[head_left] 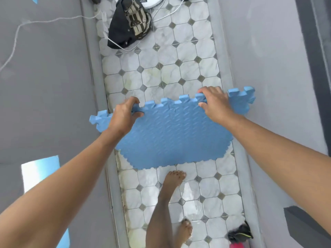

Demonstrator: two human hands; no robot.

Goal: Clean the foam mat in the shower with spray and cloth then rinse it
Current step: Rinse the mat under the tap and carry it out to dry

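A black bundle (121, 31) is lying at the far end of the tiled floor (161, 72), with a white cable (53, 20) trailing around it and across the left wall (44, 95). A black-and-red thing (239, 235) is sitting at the floor's near right corner, too cut off to identify. Two bare feet are standing on the tiles, the forward foot (174, 178) just beside the mat's lower edge.

The blue mat (172, 136) is hanging across the middle of the floor, its jigsaw corners reaching out to both walls. Both arms are stretching forward. The left hand (123, 117) is clamping its grip on the mat's top edge near the left corner, fingers curling over and thumb pressing the near face. The right hand (216, 104) is gripping the same edge near the right corner.
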